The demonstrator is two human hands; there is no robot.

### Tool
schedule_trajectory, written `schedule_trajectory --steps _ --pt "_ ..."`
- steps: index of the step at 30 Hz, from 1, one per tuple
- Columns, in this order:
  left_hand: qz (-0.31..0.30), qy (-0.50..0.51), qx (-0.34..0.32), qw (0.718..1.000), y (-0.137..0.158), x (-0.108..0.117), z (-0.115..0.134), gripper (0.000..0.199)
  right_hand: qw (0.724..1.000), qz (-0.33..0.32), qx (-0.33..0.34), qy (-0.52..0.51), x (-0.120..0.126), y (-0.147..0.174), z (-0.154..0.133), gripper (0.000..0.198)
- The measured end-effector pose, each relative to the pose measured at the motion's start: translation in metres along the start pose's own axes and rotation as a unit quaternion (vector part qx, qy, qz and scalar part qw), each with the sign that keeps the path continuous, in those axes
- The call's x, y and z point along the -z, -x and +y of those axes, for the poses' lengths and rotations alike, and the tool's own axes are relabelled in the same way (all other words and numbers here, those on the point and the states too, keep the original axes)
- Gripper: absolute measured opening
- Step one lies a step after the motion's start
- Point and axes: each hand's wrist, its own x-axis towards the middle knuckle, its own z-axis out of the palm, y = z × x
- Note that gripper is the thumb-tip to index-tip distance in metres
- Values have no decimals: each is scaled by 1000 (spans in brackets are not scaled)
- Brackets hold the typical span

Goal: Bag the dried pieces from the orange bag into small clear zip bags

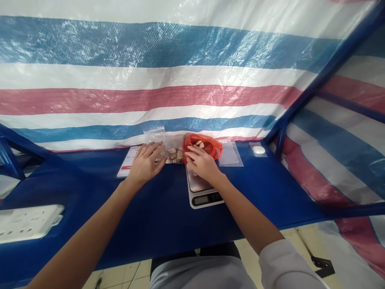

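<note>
My left hand [147, 160] is spread over the left part of a clear zip bag [174, 141] that holds several tan, chip-like pieces [174, 154]. Its fingers look apart, with nothing visible between them. At the mouth of an orange-red plastic bag [215, 145] is my right hand [201, 160], fingers bent and partly spread along the bag's left side. Similar tan pieces [200, 143] show inside that bag. Whether the right fingers pinch anything I cannot make out. Below the right hand lies a white kitchen scale [198, 200] with a dark display; the orange-red bag covers its far end.
A phone [124, 162] with a lit timer screen lies left of my left hand. To the right are a flat clear bag [231, 156] and a small white object [258, 150]. A white power strip [30, 220] sits near left. Striped sheeting [150, 76] hangs behind the blue table [144, 233].
</note>
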Motion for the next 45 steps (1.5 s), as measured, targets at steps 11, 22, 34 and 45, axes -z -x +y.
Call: schedule_trajectory --steps 11,22,34,45 --pt "-11 18 12 1000 40 -34 67 37 993 50 -92 59 52 78 76 31" --pt "-160 -31 97 982 60 -55 74 51 984 -33 -126 123 41 112 126 38" --pt "-207 -68 114 969 59 -51 81 56 982 -50 -113 144 42 113 126 40" --pt "-208 -72 118 968 59 -50 82 55 975 -68 -139 162 55 90 107 35"
